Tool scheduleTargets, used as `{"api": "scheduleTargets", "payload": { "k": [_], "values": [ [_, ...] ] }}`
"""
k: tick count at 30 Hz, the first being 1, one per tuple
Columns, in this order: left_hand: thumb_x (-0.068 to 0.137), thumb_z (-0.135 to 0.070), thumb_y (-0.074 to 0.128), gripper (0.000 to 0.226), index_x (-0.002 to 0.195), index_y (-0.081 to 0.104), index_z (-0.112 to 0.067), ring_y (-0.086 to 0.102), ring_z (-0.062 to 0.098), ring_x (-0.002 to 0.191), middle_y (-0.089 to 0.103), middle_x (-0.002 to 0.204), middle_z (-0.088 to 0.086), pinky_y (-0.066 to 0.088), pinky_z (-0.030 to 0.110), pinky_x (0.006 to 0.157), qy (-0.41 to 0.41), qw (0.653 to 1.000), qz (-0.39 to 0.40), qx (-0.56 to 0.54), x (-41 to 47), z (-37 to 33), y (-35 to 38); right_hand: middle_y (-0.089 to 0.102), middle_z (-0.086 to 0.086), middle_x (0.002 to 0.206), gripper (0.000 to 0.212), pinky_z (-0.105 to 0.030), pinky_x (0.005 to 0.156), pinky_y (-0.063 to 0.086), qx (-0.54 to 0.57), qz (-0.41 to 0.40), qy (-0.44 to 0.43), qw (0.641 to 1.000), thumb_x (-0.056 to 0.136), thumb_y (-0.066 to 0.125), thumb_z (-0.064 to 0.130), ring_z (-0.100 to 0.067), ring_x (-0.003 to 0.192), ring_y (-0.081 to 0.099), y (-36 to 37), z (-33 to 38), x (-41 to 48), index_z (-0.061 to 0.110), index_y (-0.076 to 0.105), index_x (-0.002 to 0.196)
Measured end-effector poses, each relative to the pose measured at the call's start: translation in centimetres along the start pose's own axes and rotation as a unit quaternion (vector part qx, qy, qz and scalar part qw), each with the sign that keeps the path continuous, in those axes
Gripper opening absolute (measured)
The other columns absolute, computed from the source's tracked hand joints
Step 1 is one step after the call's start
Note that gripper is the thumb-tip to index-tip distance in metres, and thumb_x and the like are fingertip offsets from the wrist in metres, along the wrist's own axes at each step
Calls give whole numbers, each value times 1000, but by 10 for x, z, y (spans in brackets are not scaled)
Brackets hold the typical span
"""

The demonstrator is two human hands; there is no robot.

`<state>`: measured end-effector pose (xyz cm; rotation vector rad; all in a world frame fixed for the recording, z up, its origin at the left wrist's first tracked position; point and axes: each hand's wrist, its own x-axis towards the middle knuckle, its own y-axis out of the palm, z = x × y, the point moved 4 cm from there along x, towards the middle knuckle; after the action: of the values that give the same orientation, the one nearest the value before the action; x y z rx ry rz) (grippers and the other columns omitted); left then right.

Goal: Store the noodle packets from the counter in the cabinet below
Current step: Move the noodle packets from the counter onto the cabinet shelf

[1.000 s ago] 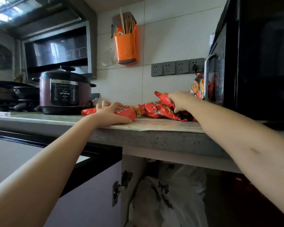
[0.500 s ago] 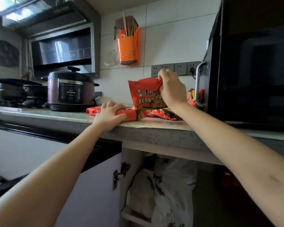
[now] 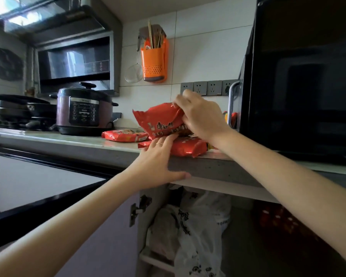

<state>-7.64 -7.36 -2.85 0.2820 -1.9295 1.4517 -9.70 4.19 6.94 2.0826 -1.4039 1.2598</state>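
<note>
Meanwhile the right hand (image 3: 200, 119) had pinched one noodle packet (image 3: 158, 121) and raised it off the counter's (image 3: 78, 140) front edge, the left hand (image 3: 156, 165) shifting flat-fingered beneath it, likely readying the move into the cabinet (image 3: 242, 232).

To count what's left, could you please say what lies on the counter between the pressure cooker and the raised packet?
In the head view, one flat red noodle packet lies there.

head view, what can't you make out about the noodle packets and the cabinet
All head view.
Packet count: the right hand and raised packet cover the pile behind them.
Inside the cabinet: plastic bags fill the front, the rest is dark.
The red shapes at its right: too dim to name.
Print on the raised packet: blurred, partly under the right hand.
</note>
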Motion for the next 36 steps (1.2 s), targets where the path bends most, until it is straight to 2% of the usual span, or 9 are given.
{"api": "scheduleTargets", "payload": {
  "k": [6,9,12,14,17,24,29,33,36],
  "values": [
    [79,-29,68,49,123,46,-23,53,24,106,42,123,-4,44,38,92,45,990,-133,-12,-15,17,-1,59,-7,91,36,-34,45,51,40,106,-95,989,77,64,-1,-24,79,60,-3,2,-43,15,64,109],
    [78,-21,68,39,113,51,-22,53,16,104,49,116,-6,47,42,89,51,980,-160,-108,-12,22,-4,57,0,100,35,-42,73,52,141,148,-25,979,88,52,18,-18,93,57,-5,2,-51,25,60,121],
    [74,-16,72,44,112,50,-21,52,11,107,51,115,-8,46,38,94,31,965,-211,-155,-15,23,-4,47,12,117,70,-39,102,34,234,193,76,950,82,53,55,3,101,44,-10,3,-58,29,30,143],
    [70,-17,74,54,116,46,-23,47,14,109,41,116,-8,43,31,93,17,957,-266,-115,-19,19,-7,35,4,133,105,-39,107,30,237,245,92,935,68,67,67,-6,117,37,-7,7,-62,25,14,149],
    [65,-18,74,74,128,37,-29,32,20,117,29,124,0,33,37,102,6,960,-280,-12,-16,14,-15,16,-10,153,108,-43,114,29,167,287,95,938,70,68,63,-25,140,25,6,8,-63,17,12,151],
    [62,-25,80,97,142,25,-24,20,29,136,18,142,9,26,56,110,-55,962,-249,-94,-16,27,-13,65,-15,121,56,-43,71,59,-8,62,-73,995,92,47,46,-29,103,64,-11,27,-68,0,59,123],
    [55,-36,85,110,137,16,-15,16,24,137,16,139,11,27,43,115,86,906,-397,-117,-63,20,-27,67,-9,119,43,-39,69,54,49,-128,-101,985,91,60,38,-21,98,60,-52,42,-84,2,66,116],
    [58,-28,90,114,127,11,14,32,46,132,22,140,21,40,47,107,147,898,-377,-171,-104,6,-20,71,-10,109,36,-34,67,52,109,-181,-121,970,94,50,39,-20,86,62,-69,79,-109,7,60,106],
    [54,-13,91,108,127,13,1,48,34,125,39,138,10,44,43,102,131,900,-343,-236,-128,-1,-10,72,-12,96,45,-35,66,52,240,-166,-41,956,98,39,39,-25,81,65,-64,89,-123,2,64,97]
  ]
}}
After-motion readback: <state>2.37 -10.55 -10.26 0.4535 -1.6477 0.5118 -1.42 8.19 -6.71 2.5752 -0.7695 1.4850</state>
